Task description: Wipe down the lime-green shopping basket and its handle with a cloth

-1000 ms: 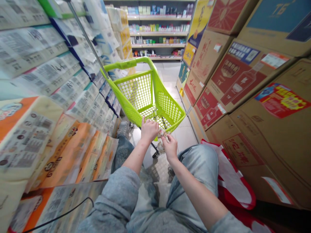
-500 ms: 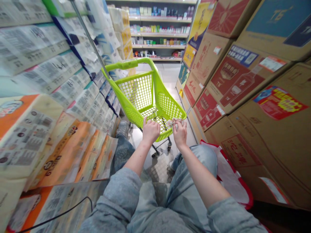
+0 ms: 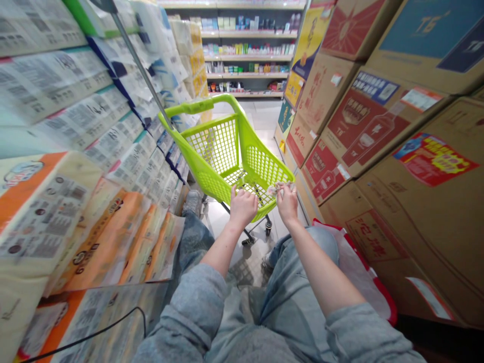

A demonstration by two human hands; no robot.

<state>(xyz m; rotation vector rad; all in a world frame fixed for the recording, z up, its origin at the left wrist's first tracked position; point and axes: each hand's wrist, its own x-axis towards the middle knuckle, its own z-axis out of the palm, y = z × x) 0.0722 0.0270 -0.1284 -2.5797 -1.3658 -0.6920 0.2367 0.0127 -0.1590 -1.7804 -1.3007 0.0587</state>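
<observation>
A lime-green shopping cart [image 3: 206, 174] with a perforated plastic basket stands in front of me, its handle at the far end. My left hand [image 3: 244, 205] is closed over the near rim of the basket, thumb raised on the inner side. My right hand [image 3: 287, 202] pinches a crumpled, pale, patterned cloth [image 3: 273, 189] against the right part of that rim. The fingertips of both hands are partly hidden. Inside the basket no goods show.
Stacked tissue packs [image 3: 124, 237] line my left side. Cardboard cartons [image 3: 363, 126] rise on the right, with a red-edged white bag or basket [image 3: 363, 272] by my knee. Shelves of small goods [image 3: 247, 50] stand behind the cart. A metal pole [image 3: 138, 55] rises beside the cart handle.
Both hands and the cart's near end have shifted slightly to the right. The right hand still holds the cloth at the rim, and the left keeps its grip.
</observation>
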